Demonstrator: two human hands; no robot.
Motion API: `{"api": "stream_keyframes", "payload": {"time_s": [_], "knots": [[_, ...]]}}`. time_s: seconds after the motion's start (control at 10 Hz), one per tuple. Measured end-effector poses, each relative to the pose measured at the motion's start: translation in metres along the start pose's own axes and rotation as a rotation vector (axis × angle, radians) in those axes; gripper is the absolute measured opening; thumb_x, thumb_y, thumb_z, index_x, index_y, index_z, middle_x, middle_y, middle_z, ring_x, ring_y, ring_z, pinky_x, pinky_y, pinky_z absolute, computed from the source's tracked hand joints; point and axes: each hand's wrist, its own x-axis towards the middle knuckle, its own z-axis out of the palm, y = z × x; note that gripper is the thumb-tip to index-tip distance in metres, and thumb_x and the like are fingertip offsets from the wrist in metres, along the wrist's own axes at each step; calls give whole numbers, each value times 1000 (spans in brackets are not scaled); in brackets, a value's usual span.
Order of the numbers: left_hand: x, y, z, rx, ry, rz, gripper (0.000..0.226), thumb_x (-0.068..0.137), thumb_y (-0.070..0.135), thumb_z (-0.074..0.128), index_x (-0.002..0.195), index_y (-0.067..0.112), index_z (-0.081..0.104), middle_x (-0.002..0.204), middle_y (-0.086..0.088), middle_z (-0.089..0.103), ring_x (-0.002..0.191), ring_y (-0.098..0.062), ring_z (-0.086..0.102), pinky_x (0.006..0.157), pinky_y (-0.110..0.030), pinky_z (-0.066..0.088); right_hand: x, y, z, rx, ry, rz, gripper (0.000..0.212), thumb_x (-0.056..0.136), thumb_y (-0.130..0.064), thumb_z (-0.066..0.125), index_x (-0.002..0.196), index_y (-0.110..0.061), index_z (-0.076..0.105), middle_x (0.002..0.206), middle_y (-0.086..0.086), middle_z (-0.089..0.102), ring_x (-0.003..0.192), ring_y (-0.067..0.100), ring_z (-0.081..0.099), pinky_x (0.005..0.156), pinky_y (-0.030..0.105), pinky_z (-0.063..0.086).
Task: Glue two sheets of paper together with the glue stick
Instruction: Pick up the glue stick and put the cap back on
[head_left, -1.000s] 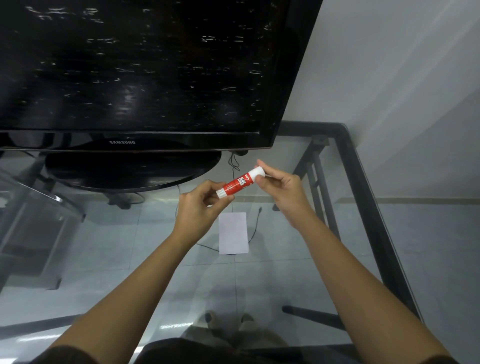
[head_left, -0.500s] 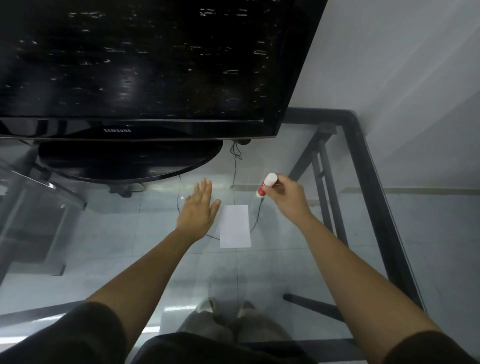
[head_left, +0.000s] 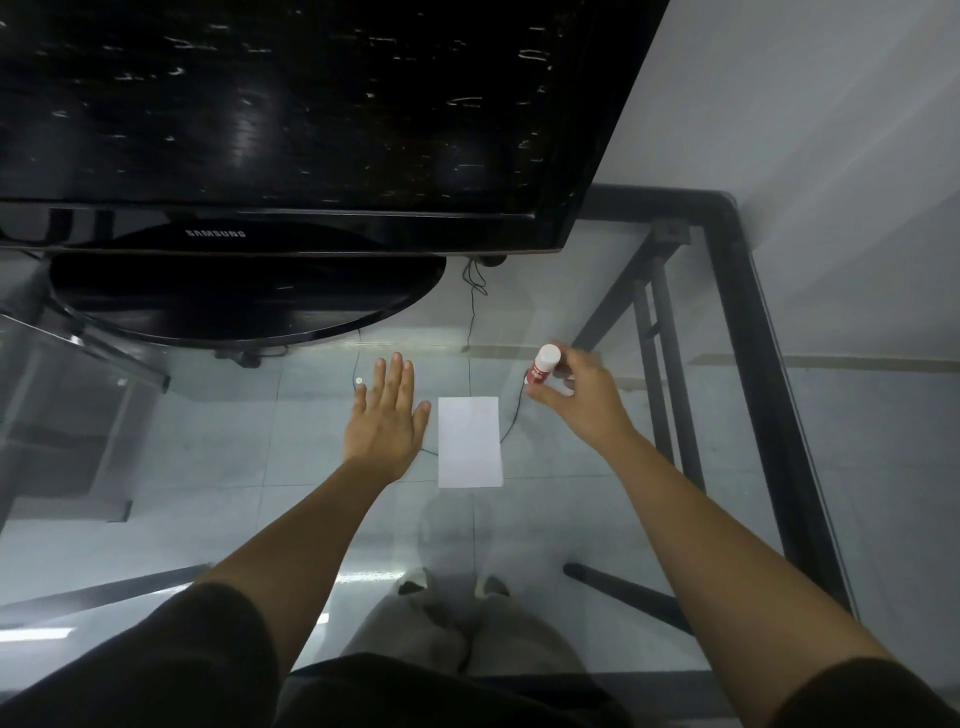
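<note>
A white rectangle of paper (head_left: 469, 441) lies flat on the glass table top (head_left: 234, 457), between my two hands. I can make out only one sheet outline. My right hand (head_left: 576, 400) is closed around a red glue stick with a white cap (head_left: 543, 365), held upright just right of the paper's far corner. My left hand (head_left: 387, 413) lies flat, palm down, fingers spread, on the glass just left of the paper, its thumb near the paper's left edge.
A large black television (head_left: 291, 114) on an oval black stand (head_left: 244, 296) fills the far side of the table. The table's black metal frame (head_left: 753, 338) runs along the right edge, close to a grey wall. A thin black cable (head_left: 471, 312) shows through the glass.
One second ago both hands held the glue stick above the paper. The left hand let go and went down flat on the glass; the right hand carried the stick right and lower.
</note>
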Motion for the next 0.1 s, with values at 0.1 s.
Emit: {"api": "stream_keyframes", "payload": {"time_s": [0.1], "knots": [[3, -3, -1, -13, -6, 4, 61, 97, 43, 7, 145, 12, -13, 158, -6, -13, 145, -23, -13, 118, -42, -2, -5, -1, 1, 66, 38, 46, 75, 73, -45, 70, 136, -20, 38, 134, -1, 45, 118, 10, 42, 99, 29, 35]]}}
